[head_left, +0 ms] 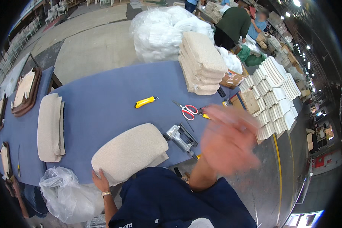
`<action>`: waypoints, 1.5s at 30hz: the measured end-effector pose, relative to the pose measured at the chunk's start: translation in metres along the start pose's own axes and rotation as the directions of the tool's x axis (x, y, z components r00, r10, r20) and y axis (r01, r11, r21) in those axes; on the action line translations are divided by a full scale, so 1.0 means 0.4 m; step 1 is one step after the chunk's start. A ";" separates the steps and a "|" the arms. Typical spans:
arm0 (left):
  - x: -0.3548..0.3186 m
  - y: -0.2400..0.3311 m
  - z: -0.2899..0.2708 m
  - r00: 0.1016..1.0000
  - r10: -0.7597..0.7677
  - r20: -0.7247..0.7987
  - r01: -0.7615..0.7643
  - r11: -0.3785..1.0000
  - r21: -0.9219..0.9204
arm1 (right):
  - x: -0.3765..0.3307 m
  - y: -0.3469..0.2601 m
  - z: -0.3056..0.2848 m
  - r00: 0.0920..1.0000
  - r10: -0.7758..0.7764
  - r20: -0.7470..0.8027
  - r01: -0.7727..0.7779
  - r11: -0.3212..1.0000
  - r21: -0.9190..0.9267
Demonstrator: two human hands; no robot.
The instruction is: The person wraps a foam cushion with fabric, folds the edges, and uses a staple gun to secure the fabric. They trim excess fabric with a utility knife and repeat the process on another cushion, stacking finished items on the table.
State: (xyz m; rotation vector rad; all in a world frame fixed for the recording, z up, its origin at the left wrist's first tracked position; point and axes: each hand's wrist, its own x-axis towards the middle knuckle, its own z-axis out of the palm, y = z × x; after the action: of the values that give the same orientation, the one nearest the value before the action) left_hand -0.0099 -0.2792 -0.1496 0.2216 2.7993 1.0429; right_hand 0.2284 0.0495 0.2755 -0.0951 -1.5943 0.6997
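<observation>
Steadying beige cushion (pixel 131 152) edge with flat, open left hand (pixel 100 180), right hand (pixel 228 142) motion-blurred, grip unreadable, near staple gun (pixel 180 138)

The one view sits on my head, left of a pair, looking steeply down and forward over my chest. It is close to the blue-covered bench (pixel 102 102), which fills the middle. Its fisheye bends the bench's edges, and the factory floor (pixel 91 49) curves away toward the dark rim.
</observation>
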 end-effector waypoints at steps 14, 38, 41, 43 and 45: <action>0.052 0.032 -0.111 0.878 0.011 0.478 0.255 0.835 -0.488 | -0.961 0.211 0.126 0.034 0.976 -0.216 -0.999 0.030 -0.020; -0.074 0.202 -0.209 0.556 -0.165 0.815 0.757 0.506 -0.414 | -0.658 0.436 0.222 0.449 0.746 -0.492 -0.767 0.039 -0.641; -0.061 0.182 -0.219 0.511 -0.084 0.855 0.737 0.554 -0.387 | -0.604 0.459 0.232 0.448 0.784 -0.429 -0.745 0.063 -0.664; -0.050 0.179 -0.242 0.462 -0.077 0.884 0.813 0.434 -0.387 | -0.573 0.434 0.262 0.453 0.805 -0.384 -0.758 0.122 -0.641; -0.024 0.113 -0.256 0.272 -0.111 0.956 0.947 0.208 -0.245 | -0.530 0.387 0.318 0.526 0.792 -0.311 -0.704 0.199 -0.682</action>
State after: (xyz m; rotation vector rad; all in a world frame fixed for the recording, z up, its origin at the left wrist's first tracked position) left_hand -0.0156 -0.3126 -0.0425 -0.5020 0.9837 1.3766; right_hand 0.0942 0.0305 0.0172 -1.6422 -1.8118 0.7071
